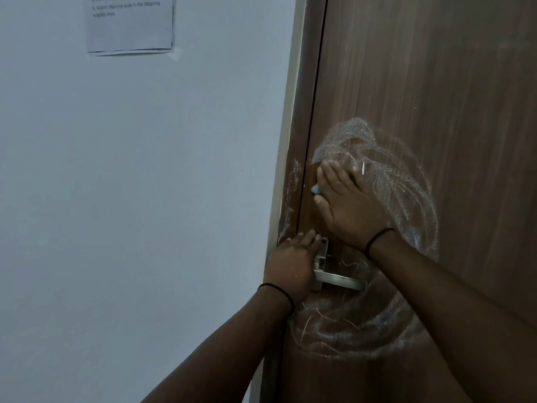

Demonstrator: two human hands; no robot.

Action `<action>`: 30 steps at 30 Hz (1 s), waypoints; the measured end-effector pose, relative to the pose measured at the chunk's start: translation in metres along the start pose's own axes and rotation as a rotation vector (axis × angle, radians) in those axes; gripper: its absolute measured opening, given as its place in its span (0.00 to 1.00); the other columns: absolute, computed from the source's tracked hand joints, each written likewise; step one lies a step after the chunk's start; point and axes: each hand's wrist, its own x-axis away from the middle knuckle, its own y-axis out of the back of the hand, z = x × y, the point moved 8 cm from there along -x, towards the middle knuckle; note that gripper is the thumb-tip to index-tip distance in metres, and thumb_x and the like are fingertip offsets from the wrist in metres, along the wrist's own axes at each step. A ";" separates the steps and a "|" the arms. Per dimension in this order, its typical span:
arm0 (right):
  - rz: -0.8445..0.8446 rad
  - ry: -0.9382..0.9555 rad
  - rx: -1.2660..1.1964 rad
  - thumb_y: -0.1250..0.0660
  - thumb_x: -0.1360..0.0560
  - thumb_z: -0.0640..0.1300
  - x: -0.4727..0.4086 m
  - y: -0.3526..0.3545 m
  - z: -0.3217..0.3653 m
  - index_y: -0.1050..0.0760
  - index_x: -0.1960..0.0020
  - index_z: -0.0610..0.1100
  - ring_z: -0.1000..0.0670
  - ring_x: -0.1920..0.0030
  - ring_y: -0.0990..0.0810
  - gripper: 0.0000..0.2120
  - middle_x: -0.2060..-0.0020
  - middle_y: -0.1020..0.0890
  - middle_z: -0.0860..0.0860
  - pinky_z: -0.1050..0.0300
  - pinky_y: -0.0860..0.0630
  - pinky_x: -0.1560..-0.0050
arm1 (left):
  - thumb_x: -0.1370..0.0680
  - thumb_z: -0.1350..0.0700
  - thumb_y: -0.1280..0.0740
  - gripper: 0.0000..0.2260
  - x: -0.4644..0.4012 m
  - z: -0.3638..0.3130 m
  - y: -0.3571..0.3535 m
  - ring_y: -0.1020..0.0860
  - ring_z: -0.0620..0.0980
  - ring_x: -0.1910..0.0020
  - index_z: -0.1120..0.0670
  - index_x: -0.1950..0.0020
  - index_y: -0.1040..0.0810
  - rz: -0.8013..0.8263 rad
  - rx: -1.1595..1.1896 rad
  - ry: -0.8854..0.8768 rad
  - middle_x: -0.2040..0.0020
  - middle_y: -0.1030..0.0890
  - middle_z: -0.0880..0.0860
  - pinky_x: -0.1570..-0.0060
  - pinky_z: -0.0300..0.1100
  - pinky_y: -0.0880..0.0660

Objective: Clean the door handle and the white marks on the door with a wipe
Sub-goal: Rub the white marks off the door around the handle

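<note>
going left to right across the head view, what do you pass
paper notice on the wall → door frame → left hand on the door handle → right hand pressing the wipe → white marks on the door

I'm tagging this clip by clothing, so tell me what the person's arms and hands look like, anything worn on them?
Both forearms are bare, with no sleeves in view. Each wrist carries a thin black band: one on the left wrist and one on the right wrist. The left hand and right hand wear no gloves, and no rings or watch are visible.
</note>
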 end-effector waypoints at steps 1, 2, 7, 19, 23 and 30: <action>-0.009 -0.019 -0.003 0.62 0.18 0.57 -0.009 0.002 0.001 0.51 0.21 0.42 0.50 0.21 0.56 0.31 0.21 0.49 0.47 0.47 0.59 0.22 | 0.22 0.58 0.41 0.26 0.000 0.000 0.000 0.36 0.54 0.26 0.52 0.23 0.39 -0.004 0.000 0.001 0.23 0.37 0.51 0.29 0.48 0.38; -0.010 -0.025 -0.007 0.61 0.18 0.57 -0.017 0.004 0.005 0.51 0.21 0.41 0.50 0.21 0.56 0.30 0.21 0.49 0.47 0.47 0.60 0.22 | 0.22 0.58 0.41 0.26 0.001 -0.001 0.000 0.36 0.54 0.26 0.52 0.23 0.38 -0.009 0.003 0.003 0.23 0.37 0.51 0.29 0.48 0.38; 0.029 0.078 0.007 0.62 0.18 0.56 -0.012 -0.005 0.026 0.51 0.21 0.44 0.53 0.21 0.57 0.30 0.21 0.51 0.49 0.48 0.61 0.22 | 0.22 0.58 0.42 0.25 0.000 -0.002 0.002 0.33 0.54 0.29 0.51 0.24 0.36 -0.025 -0.006 0.015 0.25 0.34 0.51 0.31 0.47 0.34; 0.025 0.057 0.008 0.59 0.18 0.57 -0.020 0.003 0.013 0.52 0.20 0.43 0.52 0.21 0.57 0.30 0.21 0.52 0.49 0.47 0.60 0.22 | 0.25 0.55 0.35 0.29 -0.003 -0.001 -0.003 0.34 0.54 0.28 0.53 0.24 0.37 0.022 -0.021 0.034 0.24 0.35 0.51 0.30 0.49 0.34; 0.017 0.062 0.022 0.64 0.19 0.56 0.000 0.003 -0.003 0.53 0.21 0.45 0.53 0.21 0.57 0.30 0.21 0.50 0.50 0.47 0.60 0.22 | 0.24 0.56 0.36 0.29 -0.003 -0.001 -0.004 0.35 0.54 0.27 0.52 0.23 0.39 0.041 -0.028 0.030 0.23 0.37 0.51 0.30 0.49 0.35; -0.010 -0.020 -0.029 0.58 0.17 0.54 -0.043 0.020 0.001 0.53 0.20 0.42 0.51 0.21 0.57 0.29 0.21 0.52 0.48 0.46 0.61 0.23 | 0.22 0.55 0.37 0.26 -0.003 -0.002 -0.002 0.33 0.53 0.28 0.52 0.24 0.38 0.014 -0.036 0.037 0.24 0.35 0.50 0.32 0.48 0.31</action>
